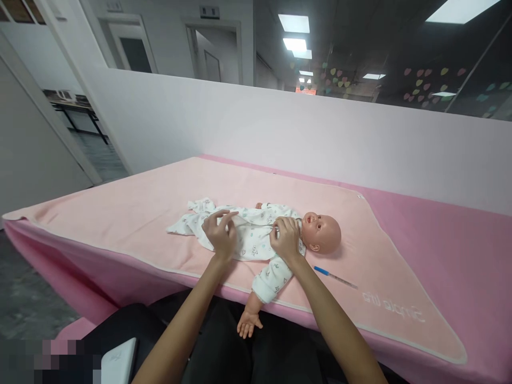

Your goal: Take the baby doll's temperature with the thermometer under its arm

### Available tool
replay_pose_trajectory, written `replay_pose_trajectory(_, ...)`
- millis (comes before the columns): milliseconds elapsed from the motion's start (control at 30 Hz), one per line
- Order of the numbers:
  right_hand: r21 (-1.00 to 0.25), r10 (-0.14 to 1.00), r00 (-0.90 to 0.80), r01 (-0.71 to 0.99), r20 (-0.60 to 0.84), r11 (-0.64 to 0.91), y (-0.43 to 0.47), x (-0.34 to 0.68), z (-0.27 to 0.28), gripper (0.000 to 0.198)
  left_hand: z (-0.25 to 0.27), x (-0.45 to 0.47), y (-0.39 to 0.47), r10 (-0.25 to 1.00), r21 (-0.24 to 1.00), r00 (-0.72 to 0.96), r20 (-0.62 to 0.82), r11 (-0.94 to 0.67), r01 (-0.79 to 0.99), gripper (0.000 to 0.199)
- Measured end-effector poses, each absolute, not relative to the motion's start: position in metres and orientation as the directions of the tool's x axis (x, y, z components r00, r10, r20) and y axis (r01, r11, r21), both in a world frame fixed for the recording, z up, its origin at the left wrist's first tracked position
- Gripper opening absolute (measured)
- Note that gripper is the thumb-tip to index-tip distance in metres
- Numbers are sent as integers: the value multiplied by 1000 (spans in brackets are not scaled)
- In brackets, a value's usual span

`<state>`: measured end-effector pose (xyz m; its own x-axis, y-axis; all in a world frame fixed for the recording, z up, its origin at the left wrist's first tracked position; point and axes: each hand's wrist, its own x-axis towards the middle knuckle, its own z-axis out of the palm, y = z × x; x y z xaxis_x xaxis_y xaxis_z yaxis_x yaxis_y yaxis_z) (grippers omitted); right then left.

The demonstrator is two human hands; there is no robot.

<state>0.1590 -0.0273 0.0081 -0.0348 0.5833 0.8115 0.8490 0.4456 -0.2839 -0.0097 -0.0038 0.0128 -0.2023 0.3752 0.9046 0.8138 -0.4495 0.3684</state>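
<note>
A baby doll point(325, 234) lies on its back across the mat, its head to the right and one arm hanging over the near edge. It wears a white printed romper point(254, 242), whose empty-looking leg ends spread to the left. My left hand point(221, 232) is over the lower part of the romper, fingers curved and apart, with nothing seen in them. At the doll's chest, just below its chin, my right hand point(285, 234) has its fingers closed on the front edge of the romper. The fingertips are partly hidden.
A blue-capped pen-like stick point(335, 277) lies on the pink mat point(140, 213), right of my right forearm. A darker pink cloth point(460, 250) covers the table beneath. Behind stands a white partition point(280, 128) with glass above. A white object point(119, 361) rests near my lap at lower left.
</note>
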Motion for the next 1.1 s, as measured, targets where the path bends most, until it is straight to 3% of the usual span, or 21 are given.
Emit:
replay_pose_trajectory(100, -303, 578, -31, 828, 815, 472, -28, 159, 9, 11, 19, 8, -7, 412, 141, 176, 894, -631, 763, 22)
replay_pose_trajectory(200, -296, 568, -33, 828, 822, 477, -27, 159, 8, 13, 21, 27, -8, 469, 81, 387, 794, -713, 697, 22)
replay_pose_trajectory(400, -283, 574, -50, 833, 817, 475, -25, 160, 6, 17, 9, 32, -7, 566, 196, 317, 761, -666, 720, 21)
replay_pose_trajectory(1100, -328, 582, -20, 810, 813, 486, -25, 161, 3, 15, -3, 33, -9, 533, 185, 302, 790, -677, 712, 23)
